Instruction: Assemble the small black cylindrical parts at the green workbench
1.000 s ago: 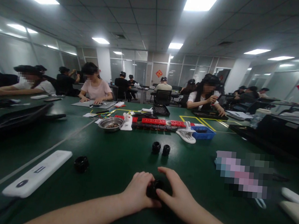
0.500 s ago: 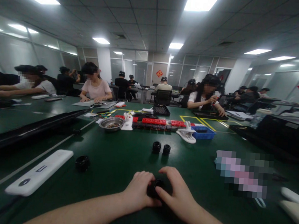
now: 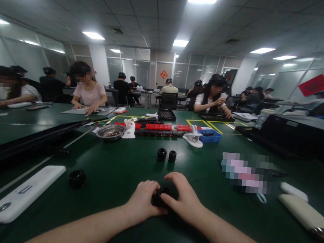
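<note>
Between my two hands, low over the table, is a black round fitting [image 3: 162, 193] that looks like a cable gland. My left hand [image 3: 142, 199] wraps its left side, fingers closed round it. My right hand [image 3: 185, 198] grips from the right, with the thumb on the near face and the index finger arched over the far side. Fingers cover much of the fitting. Farther out stand two similar black fittings, a larger one [image 3: 161, 154] and a smaller one [image 3: 172, 156]. A wider black ring-shaped fitting [image 3: 77, 178] lies on the left.
A white power bank-like device [image 3: 26, 193] lies at left. Beyond the fittings are a metal bowl [image 3: 105, 132] of small parts, white clamps [image 3: 193, 138], red strips [image 3: 158, 127] and a blue tray [image 3: 214, 137]. A beige case [image 3: 303, 215] sits at right. Co-workers sit across the table.
The view has turned slightly right, so the scene sits farther left. Both hands keep the same hold on the black fitting, with little visible finger movement.
</note>
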{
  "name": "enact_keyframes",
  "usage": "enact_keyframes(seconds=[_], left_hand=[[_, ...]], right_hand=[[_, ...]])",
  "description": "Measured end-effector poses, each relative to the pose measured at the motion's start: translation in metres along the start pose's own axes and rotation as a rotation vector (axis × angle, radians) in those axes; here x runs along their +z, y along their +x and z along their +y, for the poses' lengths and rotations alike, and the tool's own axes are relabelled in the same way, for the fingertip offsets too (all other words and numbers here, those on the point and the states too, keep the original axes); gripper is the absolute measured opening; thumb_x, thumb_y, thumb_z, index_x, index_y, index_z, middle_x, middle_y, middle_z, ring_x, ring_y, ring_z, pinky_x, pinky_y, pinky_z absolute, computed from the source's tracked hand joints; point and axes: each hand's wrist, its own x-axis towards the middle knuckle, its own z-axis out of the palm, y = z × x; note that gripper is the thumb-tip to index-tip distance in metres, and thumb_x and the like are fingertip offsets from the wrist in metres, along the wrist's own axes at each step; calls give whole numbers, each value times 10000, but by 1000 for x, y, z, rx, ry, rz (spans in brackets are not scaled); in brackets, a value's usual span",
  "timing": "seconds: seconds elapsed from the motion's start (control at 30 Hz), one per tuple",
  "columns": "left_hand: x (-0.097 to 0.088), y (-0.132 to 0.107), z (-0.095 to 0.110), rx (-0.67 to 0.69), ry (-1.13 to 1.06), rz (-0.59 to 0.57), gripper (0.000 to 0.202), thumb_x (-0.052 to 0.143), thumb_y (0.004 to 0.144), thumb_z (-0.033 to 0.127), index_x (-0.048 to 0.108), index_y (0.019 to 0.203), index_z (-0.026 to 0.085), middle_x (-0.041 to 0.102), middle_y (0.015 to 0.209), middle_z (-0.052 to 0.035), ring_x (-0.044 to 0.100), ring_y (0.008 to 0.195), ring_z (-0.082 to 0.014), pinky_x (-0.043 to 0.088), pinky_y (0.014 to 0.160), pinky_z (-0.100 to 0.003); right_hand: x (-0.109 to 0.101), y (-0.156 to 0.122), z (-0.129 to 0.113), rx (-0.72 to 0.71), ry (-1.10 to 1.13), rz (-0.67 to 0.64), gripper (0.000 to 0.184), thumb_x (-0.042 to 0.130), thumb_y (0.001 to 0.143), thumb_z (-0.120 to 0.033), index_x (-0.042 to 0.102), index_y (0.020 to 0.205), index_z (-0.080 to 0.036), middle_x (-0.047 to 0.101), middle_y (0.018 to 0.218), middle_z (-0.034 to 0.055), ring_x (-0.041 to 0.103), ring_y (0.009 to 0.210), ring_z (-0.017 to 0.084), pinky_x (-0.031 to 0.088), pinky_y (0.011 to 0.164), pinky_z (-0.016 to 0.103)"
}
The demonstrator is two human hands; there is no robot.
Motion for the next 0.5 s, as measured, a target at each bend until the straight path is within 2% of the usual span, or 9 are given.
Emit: enact_keyframes(seconds=[0.1,0.2,0.3,0.37,0.43,0.5], left_hand=[[0,0,1,-11,6,-14,408,706,544,455,509,786,192,542,808,3,496,766,-196,350,668,-281],[1,1,0,4,2,-23,408,671,579,496,524,807,191,549,817,-9,498,766,-206,360,678,-294],[1,1,-1,34,-13,-9,437,644,607,522,533,870,191,559,861,-20,502,795,-215,363,705,-306],[1,1,-1,33,-12,-8,430,643,607,522,532,857,190,558,859,-16,504,799,-214,361,699,-300],[1,1,0,15,4,-15,415,660,590,509,527,813,185,553,833,-9,504,779,-209,359,677,-293],[0,1,1,3,20,-16,410,684,569,476,522,805,183,550,824,-4,502,772,-204,358,673,-289]], right_hand=[[1,0,-4,32,-78,13,316,669,633,-276,525,899,-183,537,950,61,483,923,230,411,809,378],[0,-1,-6,-24,-64,-50,220,614,648,-186,558,860,-184,545,940,53,483,928,214,406,823,359],[-3,-1,-5,-113,6,-147,417,543,623,-90,540,1028,-190,529,1069,61,459,1024,203,372,901,346],[-5,-2,-4,-105,15,-157,527,543,618,-88,481,1134,-174,490,1164,83,423,1093,212,338,948,357],[-5,-2,-3,-59,-2,-122,520,558,648,-125,456,1157,-157,481,1183,99,410,1112,220,324,960,371],[-5,-2,-3,-14,-30,-72,436,584,687,-199,478,1108,-152,508,1126,99,434,1069,225,349,928,380]])
